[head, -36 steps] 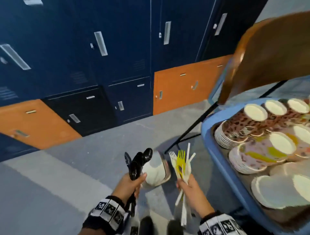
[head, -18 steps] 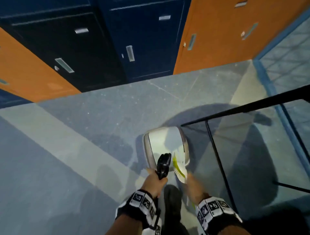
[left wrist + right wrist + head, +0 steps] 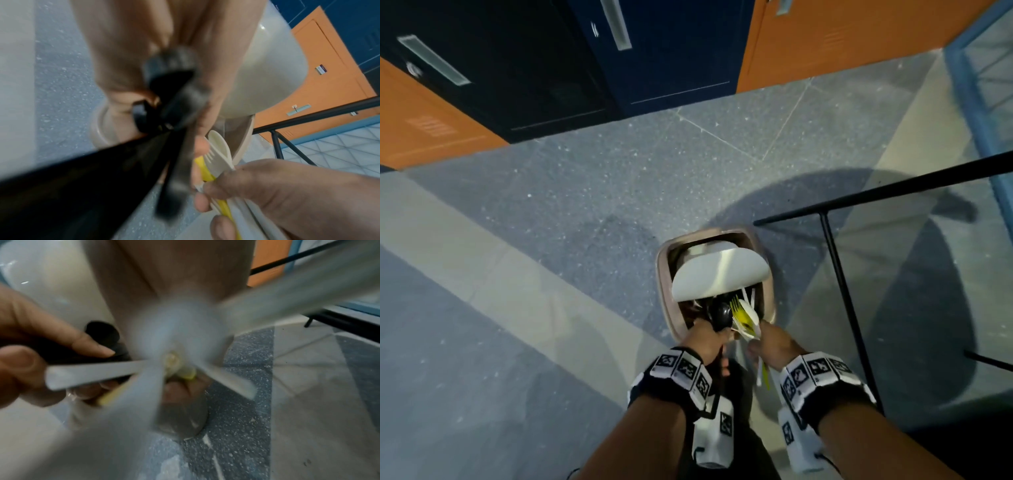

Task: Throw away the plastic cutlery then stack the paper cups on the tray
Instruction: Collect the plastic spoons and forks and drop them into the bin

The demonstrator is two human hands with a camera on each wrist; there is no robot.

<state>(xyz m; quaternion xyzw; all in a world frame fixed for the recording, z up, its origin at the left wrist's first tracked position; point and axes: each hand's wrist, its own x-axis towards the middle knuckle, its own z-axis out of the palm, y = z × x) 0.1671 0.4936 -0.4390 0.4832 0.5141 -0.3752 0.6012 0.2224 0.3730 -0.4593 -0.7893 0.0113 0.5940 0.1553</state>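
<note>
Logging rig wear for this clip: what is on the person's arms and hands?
Bare hands and forearms. Each wrist has a black band with white square-marker tiles, left and right, and a white boxy camera unit with a marker hanging below, left and right.

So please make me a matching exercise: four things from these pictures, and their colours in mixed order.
Things:
1. cutlery in the left hand
2. swing lid of the bin
3. lowest locker door on the far left
4. one fork in the right hand

Colours:
A. yellow
B. orange
C. black
D. white

Pairs: 1-C, 2-D, 3-B, 4-A
</note>
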